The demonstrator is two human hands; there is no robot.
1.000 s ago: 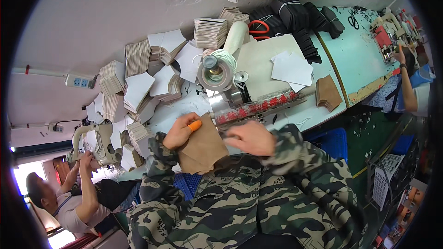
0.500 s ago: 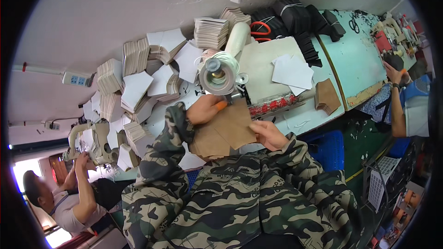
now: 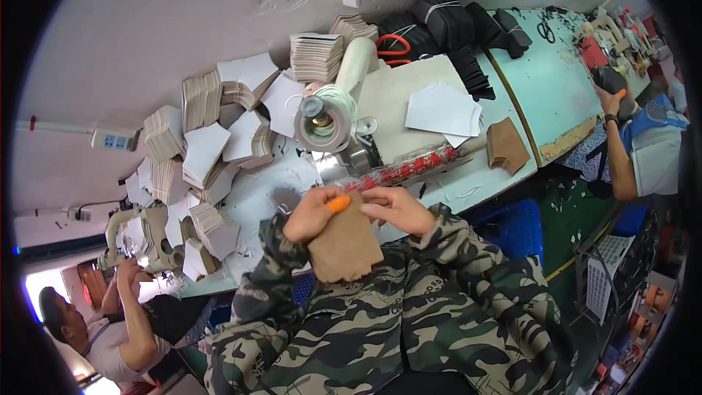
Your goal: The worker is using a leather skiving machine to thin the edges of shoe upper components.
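Note:
Close to my body, below the sewing machine [image 3: 322, 126], I hold a small stack of brown cut pieces [image 3: 346, 247]; whether they are card or fabric I cannot tell. My left hand [image 3: 311, 217] is closed on the stack's upper left edge. An orange finger cover [image 3: 338, 204] is on one of its digits. With fingers and thumb, my right hand [image 3: 401, 210] pinches the upper right corner. Both hands are close together, apart from the machine. Its needle area is hidden behind the machine head.
Piles of white-topped cut pieces [image 3: 205, 152] crowd the table's left side. Loose white pieces [image 3: 442, 110] and another brown stack [image 3: 506, 145] lie to the right, with tied black bundles [image 3: 455, 23] behind. A blue basket [image 3: 515, 230] stands below the edge. Co-workers sit at both sides.
The brown pieces have come away from the machine, toward my body, and are turned and gathered into a neater stack. My right hand has moved left and up, nearer my left hand.

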